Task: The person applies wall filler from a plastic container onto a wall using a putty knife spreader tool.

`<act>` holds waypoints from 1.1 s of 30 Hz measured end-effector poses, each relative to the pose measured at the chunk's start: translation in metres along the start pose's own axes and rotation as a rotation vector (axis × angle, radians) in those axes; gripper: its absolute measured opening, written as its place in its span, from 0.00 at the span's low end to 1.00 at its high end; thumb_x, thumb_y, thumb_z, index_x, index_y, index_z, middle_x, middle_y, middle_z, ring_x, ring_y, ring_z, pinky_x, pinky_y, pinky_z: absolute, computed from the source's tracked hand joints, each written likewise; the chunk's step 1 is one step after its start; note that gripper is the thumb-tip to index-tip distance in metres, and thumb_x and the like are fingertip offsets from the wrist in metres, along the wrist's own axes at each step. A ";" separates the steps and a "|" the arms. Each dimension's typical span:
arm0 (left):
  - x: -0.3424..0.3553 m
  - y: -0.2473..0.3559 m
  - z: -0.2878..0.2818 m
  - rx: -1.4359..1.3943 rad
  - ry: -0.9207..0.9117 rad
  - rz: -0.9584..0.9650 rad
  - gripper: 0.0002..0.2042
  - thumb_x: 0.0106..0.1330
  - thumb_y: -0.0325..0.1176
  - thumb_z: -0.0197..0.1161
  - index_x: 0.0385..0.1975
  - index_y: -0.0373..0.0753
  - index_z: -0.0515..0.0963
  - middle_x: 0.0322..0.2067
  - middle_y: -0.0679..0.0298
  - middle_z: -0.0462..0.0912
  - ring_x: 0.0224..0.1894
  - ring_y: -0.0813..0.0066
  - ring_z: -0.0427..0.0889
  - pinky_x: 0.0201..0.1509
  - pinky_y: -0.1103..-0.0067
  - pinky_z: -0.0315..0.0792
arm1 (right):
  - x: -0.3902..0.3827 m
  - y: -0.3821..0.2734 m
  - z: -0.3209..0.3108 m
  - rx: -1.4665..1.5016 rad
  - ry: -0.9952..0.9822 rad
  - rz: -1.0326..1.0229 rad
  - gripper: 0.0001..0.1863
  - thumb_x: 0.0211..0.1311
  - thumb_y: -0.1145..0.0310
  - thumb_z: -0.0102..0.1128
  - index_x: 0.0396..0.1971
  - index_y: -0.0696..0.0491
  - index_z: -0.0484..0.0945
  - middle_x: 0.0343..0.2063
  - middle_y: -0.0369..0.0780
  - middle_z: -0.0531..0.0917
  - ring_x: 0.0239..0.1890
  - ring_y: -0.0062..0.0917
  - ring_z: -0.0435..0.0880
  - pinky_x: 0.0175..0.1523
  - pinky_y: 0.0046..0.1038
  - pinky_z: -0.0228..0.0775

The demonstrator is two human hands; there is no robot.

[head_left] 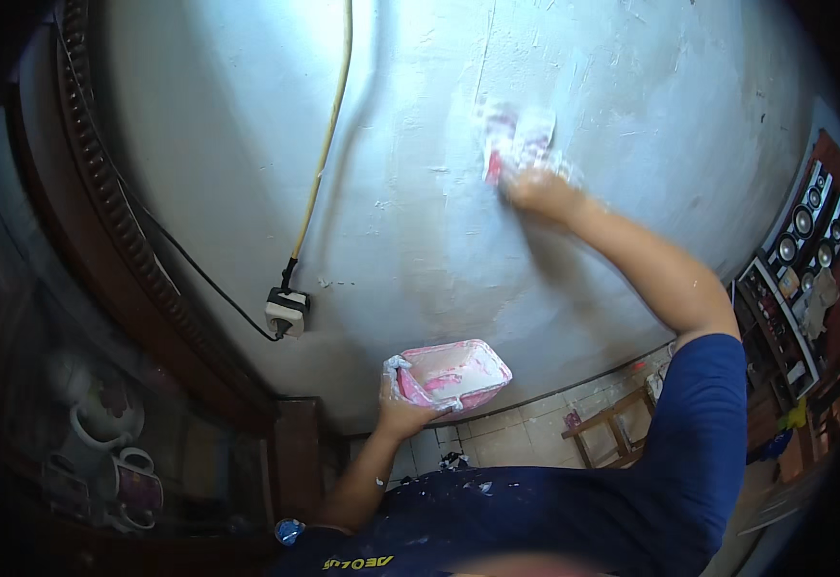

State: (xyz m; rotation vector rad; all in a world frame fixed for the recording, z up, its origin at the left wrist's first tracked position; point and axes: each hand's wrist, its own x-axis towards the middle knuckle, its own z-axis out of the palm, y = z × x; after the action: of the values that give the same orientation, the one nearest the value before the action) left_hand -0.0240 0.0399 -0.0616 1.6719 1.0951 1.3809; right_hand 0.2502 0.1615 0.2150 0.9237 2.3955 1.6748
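My right grip (545,195) is curled round a blurred tool (508,144), probably a scraper, at the wall (410,212); my left grip (403,413) clasps the left end of the pink-smeared rectangular tub (475,362), long axis roughly crosswise, below and left of my right.

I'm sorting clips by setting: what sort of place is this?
Most likely a lived-in room of a home. Mugs show within a dark wooden cabinet at the left, what look like loudspeakers stand at the right, and the floor is tiled.
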 end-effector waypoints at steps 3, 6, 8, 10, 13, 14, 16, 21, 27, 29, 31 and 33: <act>0.002 -0.005 -0.007 0.020 -0.013 0.016 0.48 0.23 0.46 0.85 0.47 0.36 0.62 0.44 0.61 0.67 0.48 0.69 0.69 0.54 0.73 0.68 | -0.028 -0.081 -0.037 0.479 -0.261 0.123 0.18 0.53 0.72 0.52 0.46 0.55 0.73 0.33 0.45 0.81 0.35 0.38 0.83 0.38 0.40 0.75; -0.005 -0.011 -0.010 0.064 -0.031 0.020 0.48 0.23 0.46 0.85 0.47 0.36 0.62 0.44 0.61 0.67 0.48 0.70 0.69 0.54 0.72 0.68 | -0.023 -0.063 -0.076 0.694 -0.201 0.226 0.15 0.51 0.71 0.56 0.40 0.55 0.74 0.31 0.47 0.81 0.34 0.43 0.82 0.40 0.43 0.73; -0.014 -0.018 -0.010 0.078 -0.024 0.015 0.49 0.23 0.45 0.85 0.48 0.36 0.61 0.44 0.61 0.67 0.48 0.70 0.69 0.55 0.72 0.68 | -0.010 -0.016 -0.097 0.645 -0.042 0.347 0.08 0.48 0.71 0.58 0.30 0.54 0.75 0.28 0.49 0.80 0.32 0.44 0.81 0.39 0.44 0.71; -0.021 -0.026 -0.006 0.036 -0.049 -0.077 0.48 0.23 0.43 0.86 0.48 0.36 0.61 0.44 0.60 0.68 0.49 0.70 0.69 0.56 0.72 0.68 | 0.010 0.049 -0.118 0.443 0.398 0.442 0.08 0.48 0.66 0.59 0.30 0.51 0.77 0.24 0.46 0.80 0.29 0.42 0.80 0.38 0.42 0.72; -0.013 -0.014 0.008 0.007 -0.058 -0.086 0.48 0.23 0.43 0.86 0.47 0.36 0.62 0.44 0.60 0.68 0.50 0.70 0.69 0.56 0.73 0.68 | 0.020 0.145 -0.124 0.040 0.542 0.557 0.11 0.51 0.64 0.59 0.34 0.50 0.80 0.24 0.45 0.81 0.27 0.41 0.81 0.33 0.39 0.73; -0.010 -0.009 0.011 0.065 -0.057 -0.093 0.48 0.23 0.43 0.86 0.46 0.36 0.62 0.44 0.61 0.67 0.49 0.70 0.69 0.56 0.73 0.68 | 0.021 0.163 -0.121 -0.036 0.605 0.561 0.12 0.50 0.67 0.59 0.36 0.49 0.81 0.24 0.45 0.82 0.26 0.40 0.81 0.33 0.37 0.73; -0.009 0.004 0.013 0.056 -0.056 -0.075 0.47 0.23 0.44 0.86 0.46 0.36 0.62 0.43 0.61 0.67 0.49 0.71 0.69 0.55 0.74 0.68 | 0.025 0.161 -0.102 0.034 0.427 0.607 0.11 0.49 0.68 0.58 0.36 0.50 0.80 0.27 0.44 0.82 0.28 0.40 0.81 0.34 0.36 0.74; -0.017 -0.004 0.004 0.015 -0.003 -0.054 0.47 0.22 0.45 0.86 0.45 0.37 0.62 0.42 0.63 0.66 0.47 0.72 0.68 0.53 0.76 0.68 | -0.020 -0.036 -0.005 0.063 0.218 -0.075 0.08 0.52 0.74 0.50 0.31 0.59 0.75 0.24 0.44 0.79 0.28 0.32 0.82 0.33 0.33 0.76; -0.017 -0.016 0.003 0.031 -0.050 -0.097 0.51 0.25 0.46 0.85 0.51 0.33 0.61 0.47 0.57 0.68 0.51 0.67 0.71 0.57 0.72 0.69 | -0.038 -0.071 -0.078 0.694 -0.332 0.226 0.11 0.53 0.71 0.54 0.38 0.54 0.74 0.26 0.48 0.80 0.29 0.41 0.82 0.34 0.43 0.74; -0.014 -0.016 0.006 0.052 -0.038 -0.100 0.50 0.24 0.42 0.85 0.50 0.34 0.61 0.47 0.59 0.67 0.51 0.69 0.70 0.57 0.73 0.68 | -0.032 -0.027 -0.083 0.503 0.163 0.296 0.13 0.46 0.68 0.63 0.35 0.52 0.78 0.24 0.43 0.81 0.24 0.39 0.81 0.31 0.38 0.74; -0.011 -0.008 0.009 0.049 -0.066 -0.143 0.50 0.24 0.43 0.85 0.51 0.34 0.61 0.48 0.59 0.67 0.51 0.69 0.70 0.57 0.73 0.68 | -0.019 0.038 -0.093 0.303 0.390 0.393 0.17 0.49 0.65 0.63 0.40 0.52 0.81 0.31 0.45 0.84 0.26 0.35 0.83 0.33 0.34 0.75; -0.005 -0.004 0.015 0.073 -0.056 -0.126 0.50 0.24 0.43 0.85 0.51 0.34 0.61 0.47 0.59 0.68 0.51 0.69 0.70 0.57 0.73 0.68 | -0.015 0.098 -0.104 0.080 0.391 0.590 0.16 0.49 0.66 0.63 0.40 0.51 0.81 0.33 0.42 0.84 0.25 0.36 0.82 0.34 0.33 0.76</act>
State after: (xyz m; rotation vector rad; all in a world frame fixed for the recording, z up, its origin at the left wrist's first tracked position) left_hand -0.0104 0.0368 -0.0699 1.6531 1.2093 1.2207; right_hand 0.2641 0.0896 0.3381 1.5686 2.6100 2.1298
